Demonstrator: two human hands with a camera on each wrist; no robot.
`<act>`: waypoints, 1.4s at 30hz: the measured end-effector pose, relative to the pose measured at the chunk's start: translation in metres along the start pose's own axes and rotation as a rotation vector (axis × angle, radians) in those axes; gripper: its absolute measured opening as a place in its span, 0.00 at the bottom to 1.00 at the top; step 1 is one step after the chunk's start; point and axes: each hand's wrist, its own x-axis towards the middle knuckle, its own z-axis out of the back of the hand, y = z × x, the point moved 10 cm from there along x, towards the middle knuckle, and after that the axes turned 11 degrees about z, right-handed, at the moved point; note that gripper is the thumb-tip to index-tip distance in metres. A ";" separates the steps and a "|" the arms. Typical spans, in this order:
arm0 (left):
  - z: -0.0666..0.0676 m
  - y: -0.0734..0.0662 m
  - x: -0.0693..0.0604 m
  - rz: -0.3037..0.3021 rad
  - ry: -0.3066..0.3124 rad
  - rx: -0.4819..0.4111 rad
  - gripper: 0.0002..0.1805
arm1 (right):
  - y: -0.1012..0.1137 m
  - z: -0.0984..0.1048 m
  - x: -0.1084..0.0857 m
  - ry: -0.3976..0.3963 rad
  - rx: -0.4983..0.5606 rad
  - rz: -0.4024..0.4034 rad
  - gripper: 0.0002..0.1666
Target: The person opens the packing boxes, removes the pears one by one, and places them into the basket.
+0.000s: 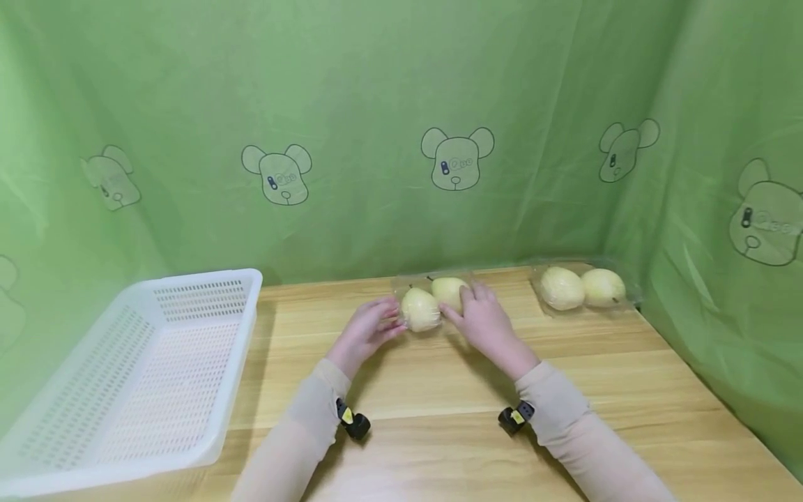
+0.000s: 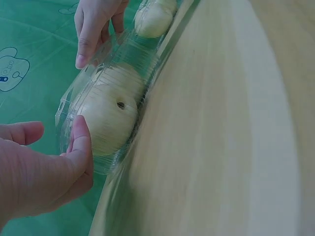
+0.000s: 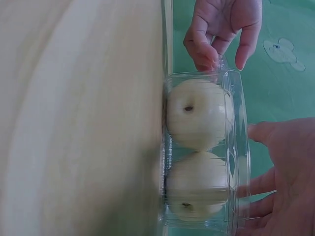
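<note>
A clear plastic clamshell box (image 1: pixel 419 333) with two pale yellow pears (image 1: pixel 420 310) lies at the back edge of the wooden table. At its left end is my left hand (image 1: pixel 366 331), fingertips touching the box and thumb (image 2: pixel 24 132) held apart. My right hand (image 1: pixel 489 324) rests on the box's right part, its fairly straight fingers and thumb (image 3: pixel 261 132) against the lid. Both stems' ends and the ridged lid (image 3: pixel 236 113) show through the plastic in the right wrist view. Parts of the right-hand pear are hidden under my fingers.
A second clear box holding two pears (image 1: pixel 562 288) lies at the table's back right corner. On the left stands a white slotted plastic basket (image 1: pixel 241 348). Green cloth (image 1: pixel 376 139) with bear-head drawings hangs behind and beside the wooden table (image 1: pixel 426 432).
</note>
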 end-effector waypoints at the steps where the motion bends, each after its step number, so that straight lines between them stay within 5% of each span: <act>1: 0.002 0.000 -0.002 0.001 0.001 0.001 0.25 | 0.002 -0.001 0.000 0.002 -0.002 0.003 0.44; 21: 0.044 0.011 -0.035 0.001 -0.046 0.001 0.22 | 0.055 -0.005 -0.012 -0.018 -0.033 0.117 0.38; 33: 0.063 0.017 -0.039 0.014 -0.086 -0.078 0.19 | 0.072 -0.005 -0.017 -0.017 -0.043 0.149 0.33; 37: 0.065 0.018 -0.038 0.009 -0.092 -0.110 0.17 | 0.078 -0.001 -0.019 -0.026 0.000 0.149 0.32; 42: 0.067 0.018 -0.037 0.003 -0.092 -0.124 0.16 | 0.096 0.014 -0.023 -0.138 0.132 0.220 0.27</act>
